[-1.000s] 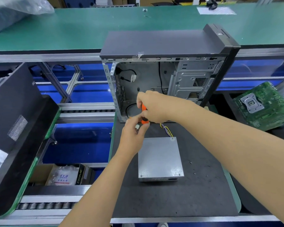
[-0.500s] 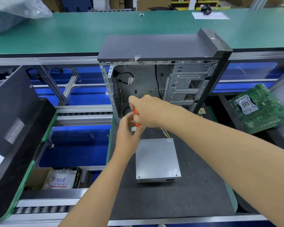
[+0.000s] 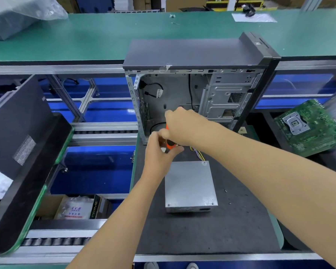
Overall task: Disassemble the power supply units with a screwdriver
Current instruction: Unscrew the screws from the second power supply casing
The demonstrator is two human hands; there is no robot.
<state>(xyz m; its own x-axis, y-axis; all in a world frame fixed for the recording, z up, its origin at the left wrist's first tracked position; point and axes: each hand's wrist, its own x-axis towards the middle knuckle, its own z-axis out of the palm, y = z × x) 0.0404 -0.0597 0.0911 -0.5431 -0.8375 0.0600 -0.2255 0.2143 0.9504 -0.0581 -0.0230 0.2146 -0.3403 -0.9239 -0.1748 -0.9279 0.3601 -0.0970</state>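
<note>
**Both hands on the screwdriver, PSU flat on the mat**

Fingers of my right hand [image 3: 184, 127] are curled round the orange handle of the screwdriver [image 3: 170, 145], gripping it from above. Left hand [image 3: 159, 154] sits just below, fingers pinched on the lower end of the same tool near a small white part; which one they clamp I cannot tell. Both hands hover in front of the open computer case [image 3: 192, 90], at its lower left corner. Power supply unit [image 3: 190, 186] lies flat on the dark mat [image 3: 231, 230] on the tabletop, near me, below the hands and not touched. Yellow and black wires [image 3: 197, 153] run from its far edge. Green motherboard [image 3: 308, 127] sits right, tilted. Black side panel [image 3: 17, 144] leans at left.
</note>
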